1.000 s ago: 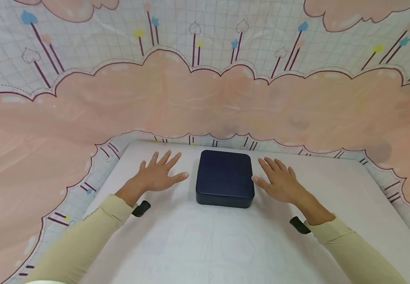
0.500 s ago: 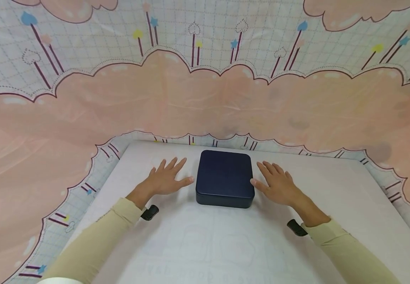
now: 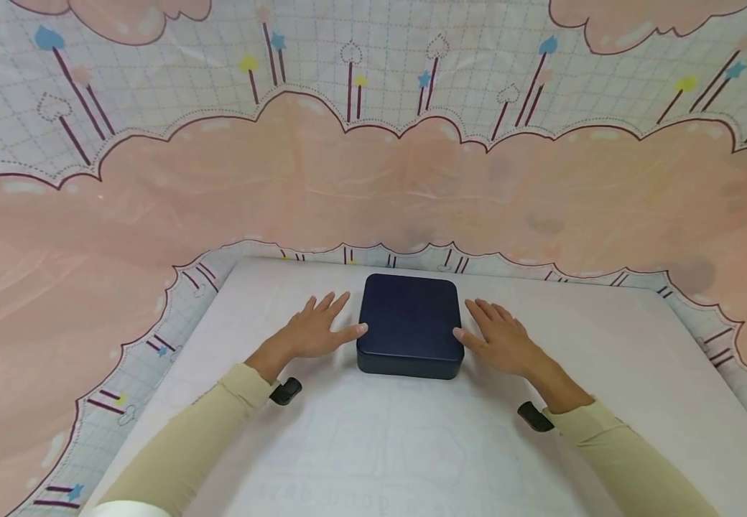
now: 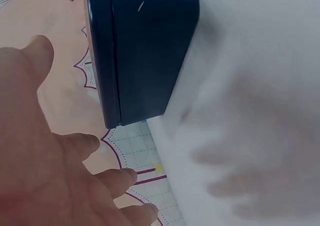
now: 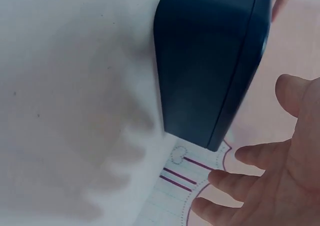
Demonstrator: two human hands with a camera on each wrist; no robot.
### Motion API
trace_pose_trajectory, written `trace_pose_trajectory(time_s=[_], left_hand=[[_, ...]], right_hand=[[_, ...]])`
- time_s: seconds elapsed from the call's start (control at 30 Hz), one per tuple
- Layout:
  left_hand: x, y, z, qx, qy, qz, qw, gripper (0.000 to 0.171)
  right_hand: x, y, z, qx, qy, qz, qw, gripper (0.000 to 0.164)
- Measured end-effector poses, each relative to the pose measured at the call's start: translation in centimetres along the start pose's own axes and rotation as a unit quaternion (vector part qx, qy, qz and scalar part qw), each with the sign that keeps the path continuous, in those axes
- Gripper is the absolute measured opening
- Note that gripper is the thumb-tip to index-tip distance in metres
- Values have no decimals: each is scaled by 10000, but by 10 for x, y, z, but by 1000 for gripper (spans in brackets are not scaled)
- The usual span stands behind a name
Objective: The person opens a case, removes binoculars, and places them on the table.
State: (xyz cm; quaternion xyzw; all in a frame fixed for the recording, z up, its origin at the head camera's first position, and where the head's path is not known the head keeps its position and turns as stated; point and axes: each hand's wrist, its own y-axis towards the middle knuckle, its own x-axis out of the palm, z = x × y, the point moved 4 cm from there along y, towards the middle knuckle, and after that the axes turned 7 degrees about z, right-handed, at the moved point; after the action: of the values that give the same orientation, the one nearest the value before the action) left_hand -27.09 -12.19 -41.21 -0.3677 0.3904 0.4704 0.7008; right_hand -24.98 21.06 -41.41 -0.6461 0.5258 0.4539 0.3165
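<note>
A dark navy square box (image 3: 410, 316) with rounded corners lies flat on the white table. A thin seam between lid and base runs along its side in both wrist views, where the box (image 4: 150, 50) is seen edge-on. To its left hovers my left hand (image 3: 312, 332), fingers spread, the thumb tip overlapping the box's left edge in the head view. On the other side my right hand (image 3: 499, 339) is held with straight fingers, its thumb by the right edge. In the right wrist view a gap shows between the fingers and the box (image 5: 207, 60).
The white table (image 3: 373, 438) has faint printing near the front. A peach and white curtain (image 3: 373, 187) with a candle pattern hangs behind and along the sides. Dark wrist devices (image 3: 286, 391) sit under both sleeves.
My left hand has moved right and slightly nearer, closing in on the box. The right hand has shifted a little left and nearer. The box has stayed in place.
</note>
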Motion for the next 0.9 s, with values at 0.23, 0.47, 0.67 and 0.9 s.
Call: trace_pose_trajectory(time_s=[0.23, 0.47, 0.67, 0.9], left_hand=[[9, 14, -5, -18, -1008, -242, 9946, 100], [18, 14, -9, -517, -2220, -459, 9726, 101], [25, 15, -11, -592, -2759, -388, 9586, 97], [30, 17, -5, -845, -3782, -646, 9196, 87]], right_hand=[[11, 6, 4, 78, 637, -172, 9978, 79], [19, 11, 8, 276, 1336, -261, 9903, 79], [25, 15, 12, 893, 2131, -278, 9725, 79], [28, 15, 14, 1429, 2918, -212, 9455, 69]])
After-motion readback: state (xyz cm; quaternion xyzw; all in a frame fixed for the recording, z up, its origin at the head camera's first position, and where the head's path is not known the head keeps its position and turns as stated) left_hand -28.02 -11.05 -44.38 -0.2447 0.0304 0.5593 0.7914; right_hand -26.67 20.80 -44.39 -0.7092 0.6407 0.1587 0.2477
